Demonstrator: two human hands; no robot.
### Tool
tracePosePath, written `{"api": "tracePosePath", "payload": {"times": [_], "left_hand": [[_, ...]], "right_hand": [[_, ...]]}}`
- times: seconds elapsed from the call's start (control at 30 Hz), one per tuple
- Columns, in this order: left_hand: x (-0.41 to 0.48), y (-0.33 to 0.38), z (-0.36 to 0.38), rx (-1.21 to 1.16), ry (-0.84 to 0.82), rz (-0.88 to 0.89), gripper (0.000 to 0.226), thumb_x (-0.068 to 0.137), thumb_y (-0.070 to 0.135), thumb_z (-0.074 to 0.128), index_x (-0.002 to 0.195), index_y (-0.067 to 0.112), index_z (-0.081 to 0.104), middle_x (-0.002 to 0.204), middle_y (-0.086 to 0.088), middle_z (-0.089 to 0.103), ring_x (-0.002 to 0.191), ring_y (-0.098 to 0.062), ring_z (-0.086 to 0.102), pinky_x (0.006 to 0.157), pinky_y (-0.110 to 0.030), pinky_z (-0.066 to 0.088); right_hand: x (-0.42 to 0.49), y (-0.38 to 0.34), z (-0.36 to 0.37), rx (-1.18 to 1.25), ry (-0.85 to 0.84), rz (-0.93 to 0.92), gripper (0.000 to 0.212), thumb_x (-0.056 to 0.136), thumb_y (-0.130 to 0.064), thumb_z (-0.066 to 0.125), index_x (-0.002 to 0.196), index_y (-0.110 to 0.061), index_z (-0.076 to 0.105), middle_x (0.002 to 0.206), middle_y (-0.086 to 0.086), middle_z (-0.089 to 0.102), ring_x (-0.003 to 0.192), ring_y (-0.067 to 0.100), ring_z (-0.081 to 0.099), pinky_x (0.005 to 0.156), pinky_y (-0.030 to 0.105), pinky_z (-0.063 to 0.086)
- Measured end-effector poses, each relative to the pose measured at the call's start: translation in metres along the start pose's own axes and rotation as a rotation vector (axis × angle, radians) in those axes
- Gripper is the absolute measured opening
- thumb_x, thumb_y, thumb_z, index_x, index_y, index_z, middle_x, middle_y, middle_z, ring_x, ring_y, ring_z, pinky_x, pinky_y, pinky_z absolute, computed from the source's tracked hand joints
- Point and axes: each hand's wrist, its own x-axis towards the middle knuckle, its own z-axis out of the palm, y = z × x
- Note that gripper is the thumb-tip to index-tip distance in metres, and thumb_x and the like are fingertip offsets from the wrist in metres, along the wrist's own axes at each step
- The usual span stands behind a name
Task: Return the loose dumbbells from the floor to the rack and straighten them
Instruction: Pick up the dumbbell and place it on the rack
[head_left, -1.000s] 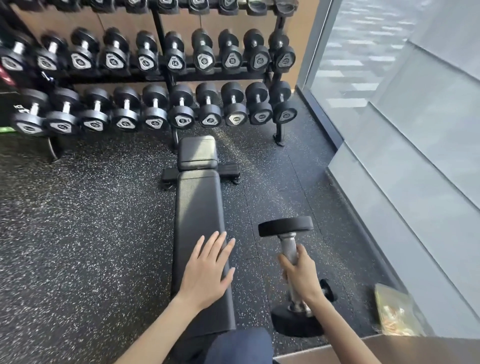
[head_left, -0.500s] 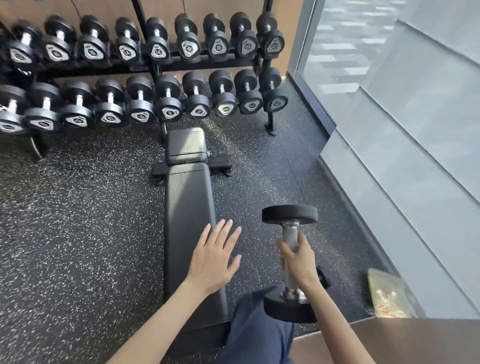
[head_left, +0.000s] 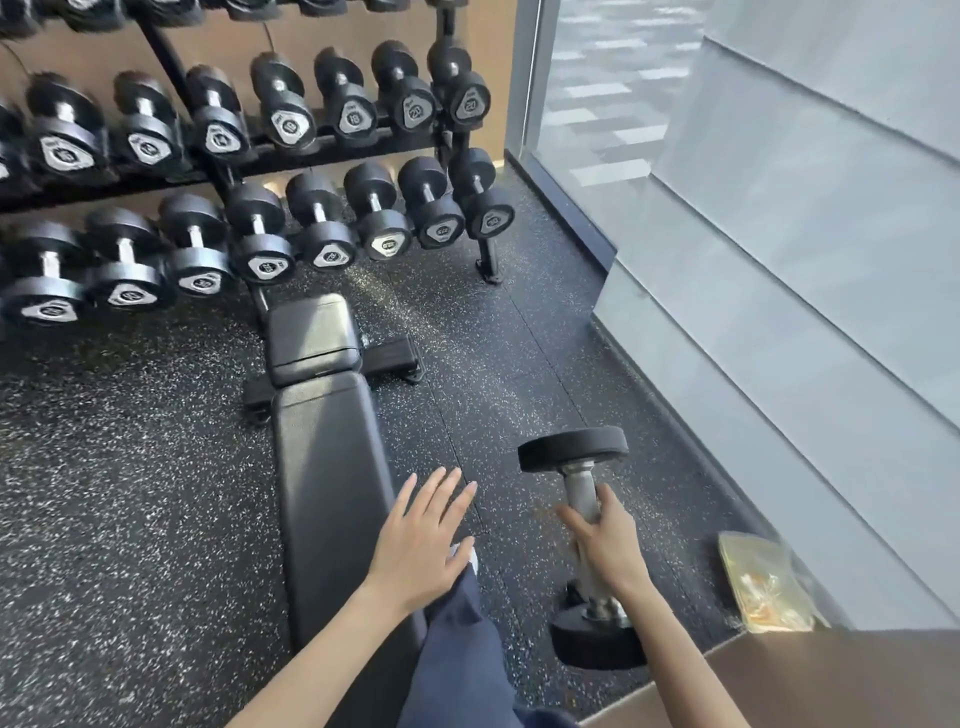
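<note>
Rightward, right hand (head_left: 608, 545) grips dumbbell (head_left: 584, 499) — bench (head_left: 332, 467) beside, wall (head_left: 779, 364) near.

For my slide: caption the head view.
Right hand grips a dumbbell beside the bench; left hand open.

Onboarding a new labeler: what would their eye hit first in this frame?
The right hand wrapped around the steel handle of a dumbbell, held upright at lower right. Next, the left hand spread open over the black bench in the centre. Behind, the rack carries rows of dumbbells across the top left.
</note>
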Motion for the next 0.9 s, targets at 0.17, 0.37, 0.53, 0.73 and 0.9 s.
{"api": "tracePosePath", "payload": {"times": [0.17,0.37,0.53,0.73,0.9], "left_hand": [[0.068,-0.041,-0.01,-0.055,0.039,-0.034,0.057,0.09,0.043,0.038,0.138,0.014,0.047,0.141,-0.008,0.048,0.133,-0.025,0.042,0.108,-0.046,0.024],[0.153,-0.096,-0.035,-0.085,0.086,-0.031,0.057,0.09,0.044,0.039,0.14,0.016,0.044,0.143,-0.008,0.045,0.135,-0.024,0.039,0.109,-0.045,0.023],[0.207,-0.135,-0.049,-0.063,0.105,-0.03,0.057,0.091,0.044,0.036,0.141,0.017,0.043,0.145,-0.008,0.043,0.135,-0.024,0.037,0.11,-0.045,0.022],[0.253,-0.162,-0.041,-0.05,0.068,-0.046,0.057,0.091,0.044,0.037,0.14,0.017,0.044,0.144,-0.008,0.045,0.135,-0.024,0.039,0.11,-0.045,0.022],[0.309,-0.183,-0.038,-0.018,0.066,-0.078,0.057,0.09,0.043,0.037,0.14,0.017,0.044,0.143,-0.007,0.046,0.134,-0.023,0.04,0.109,-0.044,0.023]], "right_hand": [[0.072,-0.038,0.006,-0.025,-0.022,0.031,0.022,0.084,-0.018,0.067,0.094,-0.009,0.05,0.078,0.014,0.062,0.046,0.016,0.052,0.042,0.026,0.045],[0.153,-0.098,0.021,-0.073,-0.044,0.017,0.023,0.083,-0.019,0.068,0.09,-0.008,0.049,0.071,0.008,0.06,0.043,0.014,0.052,0.041,0.025,0.044],[0.203,-0.133,0.027,-0.054,-0.052,0.006,0.019,0.084,-0.019,0.066,0.09,-0.015,0.048,0.07,0.005,0.059,0.042,0.013,0.051,0.039,0.023,0.043],[0.265,-0.152,0.03,-0.017,-0.078,0.035,0.018,0.084,-0.019,0.067,0.091,-0.015,0.051,0.068,0.005,0.06,0.043,0.014,0.051,0.042,0.025,0.044],[0.339,-0.172,0.03,-0.048,-0.114,0.03,0.017,0.085,-0.018,0.065,0.094,-0.013,0.051,0.07,0.006,0.06,0.046,0.014,0.052,0.043,0.024,0.043]]}}
